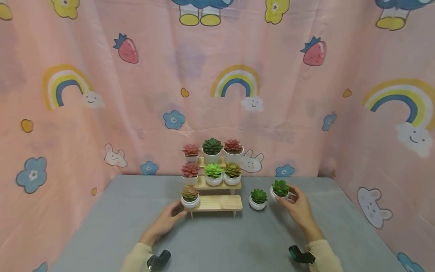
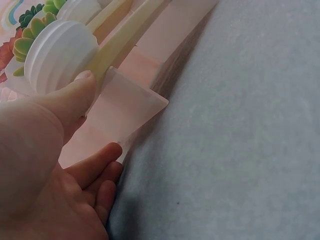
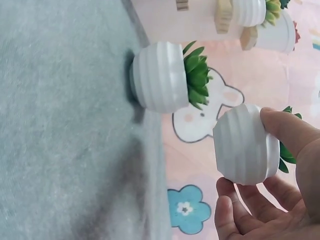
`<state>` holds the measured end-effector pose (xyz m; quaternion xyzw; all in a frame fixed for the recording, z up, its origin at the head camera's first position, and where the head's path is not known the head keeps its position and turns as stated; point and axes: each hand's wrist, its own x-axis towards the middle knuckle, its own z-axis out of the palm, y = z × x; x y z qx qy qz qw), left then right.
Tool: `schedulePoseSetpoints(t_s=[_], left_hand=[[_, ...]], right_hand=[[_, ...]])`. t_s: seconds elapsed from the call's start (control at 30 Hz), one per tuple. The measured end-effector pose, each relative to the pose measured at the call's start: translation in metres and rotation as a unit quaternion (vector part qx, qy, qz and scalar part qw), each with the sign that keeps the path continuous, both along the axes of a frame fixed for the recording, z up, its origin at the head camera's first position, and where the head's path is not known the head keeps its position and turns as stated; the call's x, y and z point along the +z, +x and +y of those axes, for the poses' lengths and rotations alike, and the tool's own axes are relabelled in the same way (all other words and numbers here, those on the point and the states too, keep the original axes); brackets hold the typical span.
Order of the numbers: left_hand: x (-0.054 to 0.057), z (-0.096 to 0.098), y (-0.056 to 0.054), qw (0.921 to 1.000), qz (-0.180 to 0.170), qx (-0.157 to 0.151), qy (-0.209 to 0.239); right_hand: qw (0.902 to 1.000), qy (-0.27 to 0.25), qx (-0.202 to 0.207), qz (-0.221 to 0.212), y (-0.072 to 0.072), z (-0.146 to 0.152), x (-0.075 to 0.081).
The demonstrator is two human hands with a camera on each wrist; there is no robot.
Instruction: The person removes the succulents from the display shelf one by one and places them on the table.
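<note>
My right hand (image 1: 300,207) holds a small green succulent in a ribbed white pot (image 3: 245,145), tilted and raised off the table, thumb on one side and fingers on the other. Left of it, a similar green succulent (image 1: 259,196) stands on the table. My left hand (image 1: 166,219) is at the left end of the lowest tier of a wooden step shelf (image 1: 221,203). Its thumb lies at the plank's end, right beside a white pot with an orange-green succulent (image 1: 190,197); the index fingertip is hidden, and the other fingers curl loosely below.
On the middle tier stand a red succulent (image 1: 190,172), a bright green one (image 1: 213,172) and a brownish-green one (image 1: 232,172). The top tier bears two reddish ones and a dark green succulent (image 1: 212,147). Behind the grey table (image 1: 238,245) hangs a pink patterned curtain (image 1: 153,87).
</note>
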<state>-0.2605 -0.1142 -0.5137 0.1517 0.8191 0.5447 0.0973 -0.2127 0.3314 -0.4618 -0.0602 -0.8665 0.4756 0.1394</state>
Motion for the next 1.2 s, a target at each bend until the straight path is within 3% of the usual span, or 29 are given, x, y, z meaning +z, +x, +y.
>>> schedulePoseSetpoints(t_s=[0.43,0.7,1.2], left_hand=[[-0.001,0.004,-0.003,0.9998,0.009,-0.014,-0.006],[-0.002,0.001,-0.001,0.9999,0.013,-0.005,0.000],[0.000,0.005,0.003,0.9996,-0.013,0.023,-0.004]], right_hand=[[0.9994,0.017,-0.010,-0.030,-0.001,0.012,-0.016],[0.9985,0.014,-0.003,-0.053,-0.006,0.010,-0.023],[0.9974,-0.004,-0.013,-0.071,-0.001,0.016,-0.022]])
